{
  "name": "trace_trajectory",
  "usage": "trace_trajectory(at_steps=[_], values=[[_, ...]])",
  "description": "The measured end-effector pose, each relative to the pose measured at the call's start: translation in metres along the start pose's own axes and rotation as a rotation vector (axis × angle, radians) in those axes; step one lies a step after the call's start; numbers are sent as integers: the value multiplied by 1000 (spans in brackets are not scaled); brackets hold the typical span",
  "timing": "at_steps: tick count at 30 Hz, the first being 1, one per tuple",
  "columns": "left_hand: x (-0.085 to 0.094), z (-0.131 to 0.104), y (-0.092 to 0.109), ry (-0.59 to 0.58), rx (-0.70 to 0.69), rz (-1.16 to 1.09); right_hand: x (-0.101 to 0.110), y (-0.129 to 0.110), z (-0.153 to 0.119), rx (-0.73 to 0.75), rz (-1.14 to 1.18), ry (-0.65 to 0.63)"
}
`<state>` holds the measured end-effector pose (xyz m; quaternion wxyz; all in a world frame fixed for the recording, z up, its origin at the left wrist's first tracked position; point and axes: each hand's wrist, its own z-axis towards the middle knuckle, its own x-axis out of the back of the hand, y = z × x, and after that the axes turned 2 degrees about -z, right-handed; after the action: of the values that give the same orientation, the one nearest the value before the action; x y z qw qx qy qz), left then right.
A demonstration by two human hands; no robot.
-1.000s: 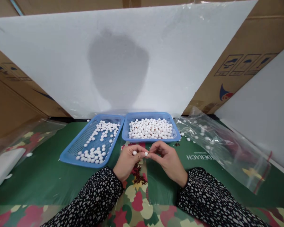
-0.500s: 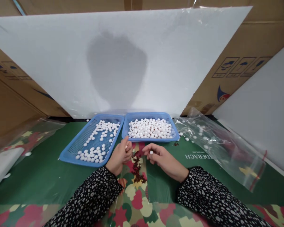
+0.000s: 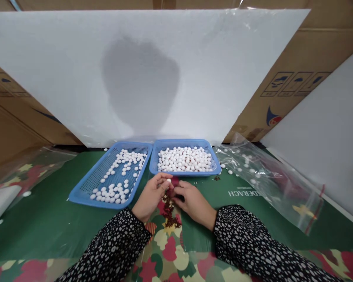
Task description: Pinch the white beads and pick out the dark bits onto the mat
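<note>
My left hand (image 3: 149, 197) pinches a small round white piece (image 3: 168, 181) between thumb and fingertips, just in front of the baskets. Close against it, my right hand (image 3: 193, 203) has its thumb and fingers pressed together; what they hold, if anything, is hidden. Below both hands lies a loose pile of tiny dark red pieces (image 3: 171, 219). The right blue basket (image 3: 189, 174) is filled with white round pieces, some red showing among them. In the left blue basket (image 3: 86, 176), fewer white pieces lie scattered over the mesh bottom.
A clear plastic bag (image 3: 285, 192) with several white pieces lies at the right. Another clear bag (image 3: 32, 164) and a white object (image 3: 1, 203) are at the left. Behind the baskets stands a white board (image 3: 200, 78). The green printed sheet (image 3: 41, 231) covers the table.
My right hand has moved left until its fingers meet those of my left hand. The white piece at its fingertips no longer shows there. My left hand has turned, exposing its white piece.
</note>
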<state>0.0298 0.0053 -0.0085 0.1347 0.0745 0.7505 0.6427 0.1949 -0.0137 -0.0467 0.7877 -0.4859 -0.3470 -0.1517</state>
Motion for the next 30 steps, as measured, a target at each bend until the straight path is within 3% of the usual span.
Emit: trace_trajectory(at_steps=[4, 11, 19, 30], values=[[1, 1, -3, 10, -41, -7, 12, -3, -4, -34, 140, 50], [-2, 0, -3, 8, 21, -57, 28, 0, -1, -269, 579, 267], [-6, -1, -4, -49, 80, -136, 30, -8, 0, -257, 772, 121], [-6, -1, -2, -65, 86, -155, 28, -6, -2, -242, 741, 105]])
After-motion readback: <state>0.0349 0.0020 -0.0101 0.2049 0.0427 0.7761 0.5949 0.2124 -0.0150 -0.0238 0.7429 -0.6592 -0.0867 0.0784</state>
